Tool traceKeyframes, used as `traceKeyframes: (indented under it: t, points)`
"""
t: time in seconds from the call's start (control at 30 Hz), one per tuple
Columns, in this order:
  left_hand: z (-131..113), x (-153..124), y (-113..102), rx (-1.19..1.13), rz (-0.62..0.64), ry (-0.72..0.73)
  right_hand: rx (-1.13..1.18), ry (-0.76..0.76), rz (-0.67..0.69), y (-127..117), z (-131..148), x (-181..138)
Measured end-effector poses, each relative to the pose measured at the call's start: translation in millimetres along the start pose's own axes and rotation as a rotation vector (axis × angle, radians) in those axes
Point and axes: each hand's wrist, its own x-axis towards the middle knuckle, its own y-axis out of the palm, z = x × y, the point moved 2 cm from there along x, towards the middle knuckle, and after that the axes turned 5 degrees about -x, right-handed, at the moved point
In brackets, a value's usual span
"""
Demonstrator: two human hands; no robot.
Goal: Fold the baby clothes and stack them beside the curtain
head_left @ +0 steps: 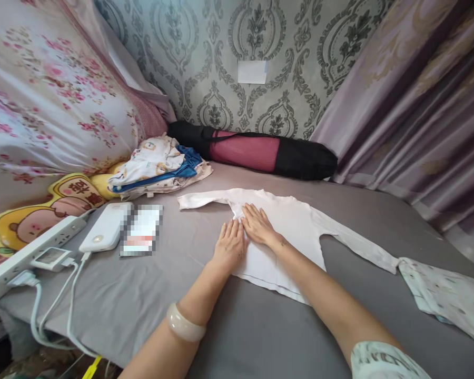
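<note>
A white long-sleeved shirt (284,221) lies spread out flat on the grey sheet, its two sleeves stretched to the left and right. My left hand (231,245) rests on the left side edge of the shirt, palm down, with the fingers stretched out. Just above and to the right, my right hand (257,225) lies flat on the shirt near the left armpit, fingers extended. Neither hand grips the cloth. A pale bangle (185,322) circles my left forearm.
Folded clothes (154,163) are stacked at the back left. A patterned folded cloth (450,295) lies at the right, touching the shirt's cuff. A white power bank (107,227), a blurred phone (142,230) and a power strip (35,258) with cables sit left. Behind lies a black-and-pink bag (253,151).
</note>
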Motion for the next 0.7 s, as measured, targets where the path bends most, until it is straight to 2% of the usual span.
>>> traceKeyframes:
  t: [0.17,0.43,0.57,0.7]
  points:
    - [-1.7,-3.9,10.2,-0.006,0.028,-0.057,-0.020,0.027,0.019,-2.3,-6.6,31.4]
    - [-4.0,-5.6,0.5,-0.055,0.141,-0.085,-0.035,0.114,-0.017,-3.1,-24.6,89.9]
    - [-3.7,-4.1,-5.1,-0.050,0.177,-0.100,0.035,0.127,-0.037,-6.0,-26.3,96.2]
    - [-3.6,-3.1,-6.1,-0.046,0.185,-0.116,0.253,0.154,-0.114,-18.7,-34.0,78.5]
